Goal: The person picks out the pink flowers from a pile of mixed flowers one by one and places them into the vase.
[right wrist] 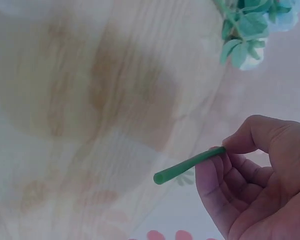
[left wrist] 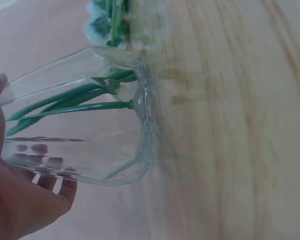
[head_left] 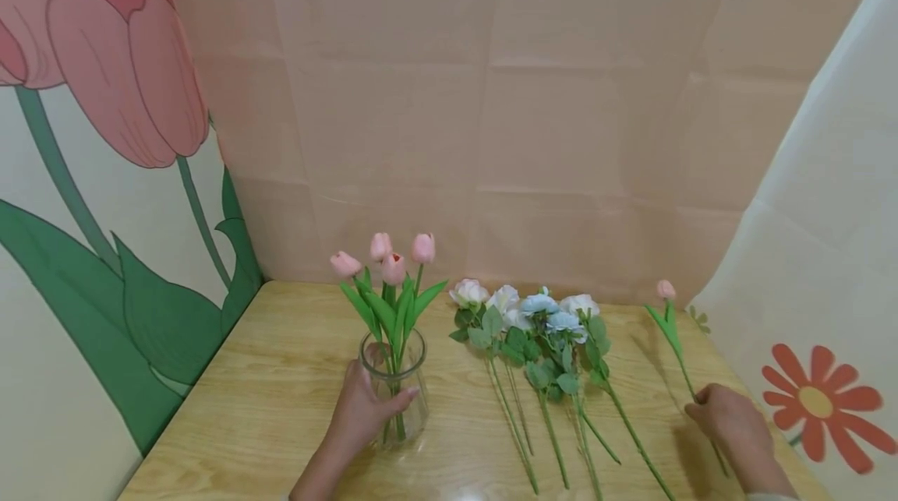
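A clear glass vase stands on the table with several pink tulips in it. My left hand grips the vase from its left side, thumb across the front. In the left wrist view green stems show through the faceted glass, their ends near the vase's base. Over the table's right side, my right hand pinches a single pink tulip by its stem, bloom up and tilted left. The right wrist view shows the cut end of that green stem sticking out past thumb and fingers.
Several white roses and pale blue flowers lie on the wooden table between the hands, stems toward the front. A plain pinkish backdrop hangs behind. Printed flower sheets border both sides.
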The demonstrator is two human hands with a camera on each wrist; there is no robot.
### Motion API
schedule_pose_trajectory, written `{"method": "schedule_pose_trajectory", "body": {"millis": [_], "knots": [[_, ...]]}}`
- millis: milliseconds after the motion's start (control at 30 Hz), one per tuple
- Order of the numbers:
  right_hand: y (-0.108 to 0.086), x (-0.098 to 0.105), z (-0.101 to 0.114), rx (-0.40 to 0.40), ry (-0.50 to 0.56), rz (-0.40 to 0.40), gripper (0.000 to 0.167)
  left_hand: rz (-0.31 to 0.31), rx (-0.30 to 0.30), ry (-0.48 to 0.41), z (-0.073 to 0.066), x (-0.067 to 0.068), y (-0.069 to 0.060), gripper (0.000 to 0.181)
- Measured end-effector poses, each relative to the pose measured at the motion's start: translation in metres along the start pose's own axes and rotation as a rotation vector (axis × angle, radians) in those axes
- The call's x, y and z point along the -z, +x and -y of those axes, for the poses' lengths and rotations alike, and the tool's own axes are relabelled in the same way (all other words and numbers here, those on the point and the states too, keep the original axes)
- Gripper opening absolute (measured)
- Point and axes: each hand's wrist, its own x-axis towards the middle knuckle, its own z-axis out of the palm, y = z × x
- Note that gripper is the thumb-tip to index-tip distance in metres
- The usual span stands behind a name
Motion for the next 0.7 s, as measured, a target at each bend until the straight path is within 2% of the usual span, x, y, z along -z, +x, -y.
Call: {"method": "schedule_pose_trajectory", "body": {"millis": [167, 467, 700], "knots": [[-0.008, 0.005, 0.014, 0.017, 0.001, -0.022, 0.033, 0.000, 0.003, -0.001, 0.000, 0.000, -0.001, 0.085], [-0.017, 0.011, 0.039, 0.038, 0.002, -0.047, 0.045, 0.000, -0.008, 0.000, -0.002, 0.000, -0.002, 0.085], [-0.026, 0.014, 0.056, 0.082, 0.009, -0.081, 0.043, -0.003, -0.018, -0.009, -0.002, 0.000, -0.001, 0.084]]}}
